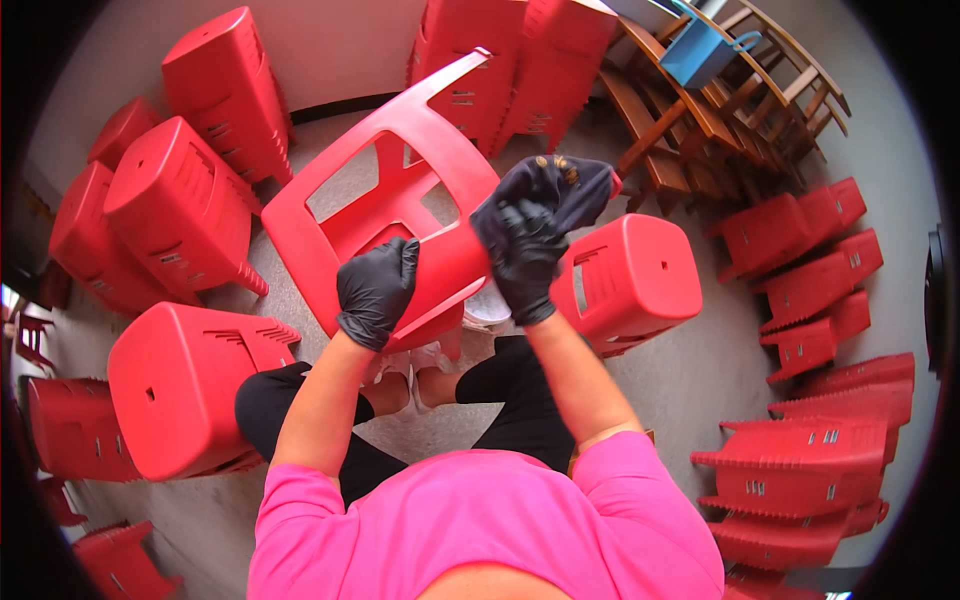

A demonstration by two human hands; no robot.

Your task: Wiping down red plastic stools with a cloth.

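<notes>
A red plastic stool (pixel 450 259) is tilted before me, its open underside and slotted sides in view. My left hand (pixel 377 292), in a black glove, is closed around a part of the stool nearest me. In the same kind of glove, my right hand (pixel 527 259) grips a dark cloth (pixel 555 196) that bears yellowish marks. The cloth lies at the stool's right edge; whether it presses on the plastic there I cannot tell. Beneath the stool, a white round container (pixel 487 308) shows partly, close to my feet.
Stacked red stools stand close by at the left (pixel 180 390) and right (pixel 660 266). More stacks (pixel 180 202) line the left side and the wall ahead (pixel 480 75). Others (pixel 810 457) lie on their sides at right. Wooden furniture (pixel 675 112) with a blue bag (pixel 697 52) stands far right.
</notes>
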